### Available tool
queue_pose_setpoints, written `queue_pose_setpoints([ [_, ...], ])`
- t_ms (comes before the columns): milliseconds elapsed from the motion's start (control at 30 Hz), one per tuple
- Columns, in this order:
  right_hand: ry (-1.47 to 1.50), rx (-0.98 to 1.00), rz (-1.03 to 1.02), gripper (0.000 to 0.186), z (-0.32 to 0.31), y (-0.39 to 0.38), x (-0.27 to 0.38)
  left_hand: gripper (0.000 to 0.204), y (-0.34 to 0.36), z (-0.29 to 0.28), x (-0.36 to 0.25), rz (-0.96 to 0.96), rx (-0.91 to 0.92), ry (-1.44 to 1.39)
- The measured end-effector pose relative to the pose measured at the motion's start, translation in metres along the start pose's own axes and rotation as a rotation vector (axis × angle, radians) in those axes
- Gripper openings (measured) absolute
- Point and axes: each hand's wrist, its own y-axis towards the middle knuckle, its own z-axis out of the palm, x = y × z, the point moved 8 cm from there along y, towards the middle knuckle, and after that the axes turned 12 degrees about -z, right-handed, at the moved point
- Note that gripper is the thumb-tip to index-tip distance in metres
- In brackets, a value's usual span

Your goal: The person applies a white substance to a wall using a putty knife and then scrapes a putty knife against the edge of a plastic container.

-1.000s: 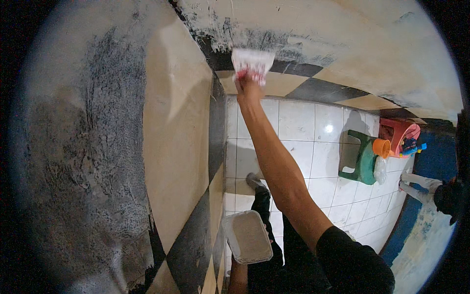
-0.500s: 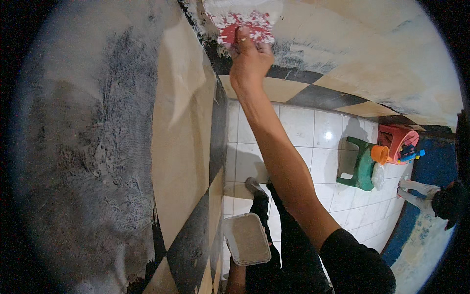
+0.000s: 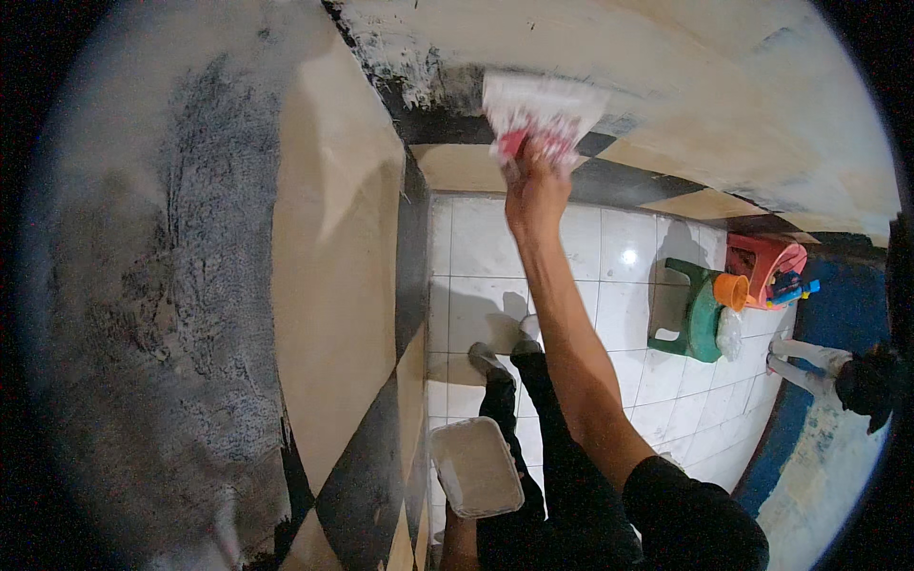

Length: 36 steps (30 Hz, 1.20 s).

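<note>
My right hand [image 3: 536,198] grips a wide putty spreader [image 3: 545,99] by its red, putty-spattered part, slightly blurred by motion. Its pale blade is at the far wall [image 3: 685,90], over the lower dark and beige patterned band; whether the edge touches cannot be told. Low in the view, my left hand [image 3: 461,525] supports a rectangular plastic tub [image 3: 522,497] from beneath, most of its fingers hidden. Greyish-beige paste [image 3: 476,466] covers the inside of the tub.
On my left rises a wall [image 3: 133,314] with rough grey patches. A green stool [image 3: 706,309], an orange cup [image 3: 731,292] and a red stool [image 3: 762,259] stand to the right on white floor tiles [image 3: 495,238]. Another person [image 3: 862,385] is at the far right.
My right hand and the spreader have moved right and nearer along the far wall. My left hand still holds the tub in nearly the same place.
</note>
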Motion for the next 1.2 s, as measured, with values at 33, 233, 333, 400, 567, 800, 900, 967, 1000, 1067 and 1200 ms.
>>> queue_pose_setpoints([
  [33, 0.018, 0.076, -0.045, 0.021, 0.022, 0.015, 0.016, 0.079, 0.002, 0.002, 0.002, -0.021, 0.009, 0.001],
  [233, -0.061, -0.114, -0.055, 0.016, 0.009, 0.088, -0.012, 0.084, 0.026, 0.032, 0.013, -0.050, 0.039, 0.013],
  [333, -0.079, -0.180, -0.013, 0.014, -0.050, 0.078, -0.045, 0.094, 0.014, 0.015, 0.013, 0.008, -0.063, 0.023],
  [400, -0.100, -0.206, 0.054, 0.014, -0.078, 0.062, -0.051, 0.092, 0.022, 0.031, 0.016, -0.003, -0.012, 0.012],
  [567, -0.108, -0.033, 0.089, 0.015, -0.062, 0.020, -0.013, 0.085, 0.010, 0.025, 0.014, 0.048, 0.106, 0.017],
  [800, -0.039, 0.088, -0.083, 0.016, 0.053, 0.065, 0.025, 0.086, 0.018, 0.016, 0.019, 0.007, 0.056, 0.020],
  [900, -0.059, 0.055, -0.011, 0.017, 0.011, 0.076, -0.030, 0.085, 0.021, 0.015, 0.021, 0.011, 0.009, 0.002],
  [967, -0.045, 0.036, 0.059, 0.017, -0.040, 0.081, -0.060, 0.085, 0.027, 0.018, 0.024, -0.007, -0.020, -0.015],
  [1000, -0.024, 0.033, 0.134, 0.017, -0.073, 0.077, -0.068, 0.085, 0.031, 0.019, 0.025, -0.021, -0.026, -0.005],
  [1067, -0.056, 0.034, 0.248, 0.017, -0.114, 0.036, -0.066, 0.085, 0.028, 0.010, 0.018, 0.007, -0.024, 0.014],
  [1200, -0.025, 0.078, 0.107, 0.012, -0.143, 0.039, -0.005, 0.083, 0.033, 0.031, 0.030, 0.005, 0.069, 0.063],
])
